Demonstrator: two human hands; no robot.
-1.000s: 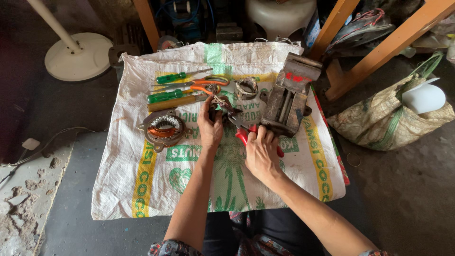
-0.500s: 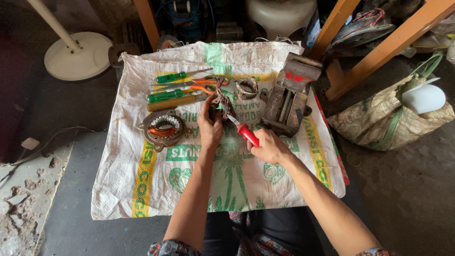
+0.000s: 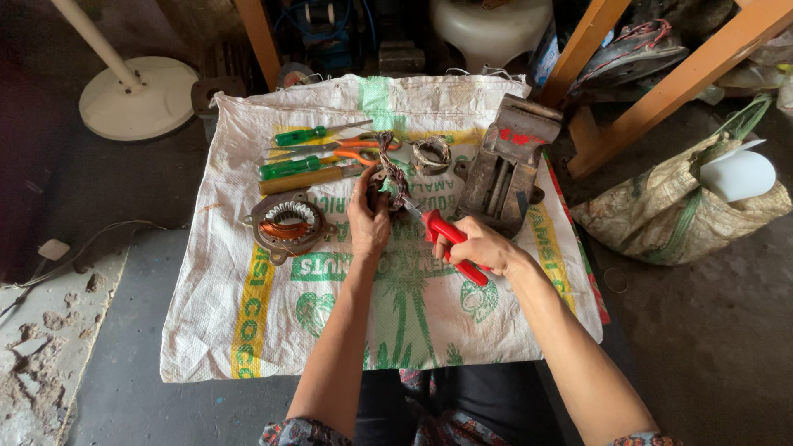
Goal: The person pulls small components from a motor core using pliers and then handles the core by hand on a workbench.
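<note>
The left hand (image 3: 368, 221) is clamping a wound coil piece (image 3: 388, 177) at the sack's (image 3: 248, 330) centre. The right hand (image 3: 483, 246), at four o'clock from it, is squeezing red-handled pliers (image 3: 442, 239) onto the wire. A slipping bite could be nicking the left fingers.

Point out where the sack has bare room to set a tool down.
The widest free patch is the near half of the woven sack, below the motor stator and left of the left hand. A smaller patch lies at the near right corner, below the right hand. The far half is crowded: screwdrivers, scissors, metal ring and vise.
</note>
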